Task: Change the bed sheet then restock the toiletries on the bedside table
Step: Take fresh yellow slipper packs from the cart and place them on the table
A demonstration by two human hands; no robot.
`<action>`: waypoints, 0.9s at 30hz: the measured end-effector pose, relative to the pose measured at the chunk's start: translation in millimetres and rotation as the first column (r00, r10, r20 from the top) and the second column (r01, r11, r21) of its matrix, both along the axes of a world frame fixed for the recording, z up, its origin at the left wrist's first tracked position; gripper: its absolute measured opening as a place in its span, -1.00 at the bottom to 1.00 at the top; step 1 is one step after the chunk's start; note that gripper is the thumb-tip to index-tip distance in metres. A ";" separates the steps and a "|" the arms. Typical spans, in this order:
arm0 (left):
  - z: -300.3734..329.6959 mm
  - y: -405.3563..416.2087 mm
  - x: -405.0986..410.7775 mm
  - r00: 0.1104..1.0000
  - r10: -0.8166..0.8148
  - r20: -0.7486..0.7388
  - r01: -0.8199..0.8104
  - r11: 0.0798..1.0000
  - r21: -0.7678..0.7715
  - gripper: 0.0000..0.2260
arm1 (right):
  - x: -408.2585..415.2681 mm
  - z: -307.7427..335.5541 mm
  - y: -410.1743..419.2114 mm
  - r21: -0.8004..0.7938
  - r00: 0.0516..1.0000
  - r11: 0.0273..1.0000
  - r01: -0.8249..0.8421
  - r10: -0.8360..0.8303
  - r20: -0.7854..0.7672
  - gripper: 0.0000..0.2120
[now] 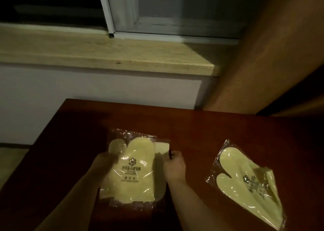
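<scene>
Dim room; a dark red-brown bedside table (201, 125) is seen from above, a pale wood sill (105, 55) and window frame (112, 20) beyond it, a brown curtain (280, 55) at right. A wrapped yellow mitt packet (135, 169) is gripped at its left edge by the left hand (103, 162), fingers curled, blurred; its right edge is pinched by the right hand (174, 166); a second packet (245, 183) lies flat, well apart, right of the right fingers.

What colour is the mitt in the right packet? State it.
Pale yellow, with a dark printed logo, inside clear plastic: the right packet in the head view.
</scene>
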State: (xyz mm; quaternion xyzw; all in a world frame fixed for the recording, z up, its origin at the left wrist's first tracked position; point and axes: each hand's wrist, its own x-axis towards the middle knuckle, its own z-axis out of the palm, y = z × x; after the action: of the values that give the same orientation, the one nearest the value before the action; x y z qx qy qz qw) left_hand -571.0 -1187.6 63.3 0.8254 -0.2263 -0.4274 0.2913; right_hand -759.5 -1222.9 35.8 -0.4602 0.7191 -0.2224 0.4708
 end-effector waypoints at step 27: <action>4.5 -40.6 -92.3 0.778 -0.395 -0.489 0.381 0.915 -0.132 -0.85 | -168.5 22.3 -16.1 -0.054 0.772 0.991 -0.125 0.063 -0.632 -0.42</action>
State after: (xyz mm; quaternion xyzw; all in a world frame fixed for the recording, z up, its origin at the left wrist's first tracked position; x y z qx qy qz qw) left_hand -663.3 -1228.2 67.7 0.6160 -0.3123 -0.6762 0.2564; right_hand -928.0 -1239.0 58.0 -0.5645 0.8000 -0.0654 0.1924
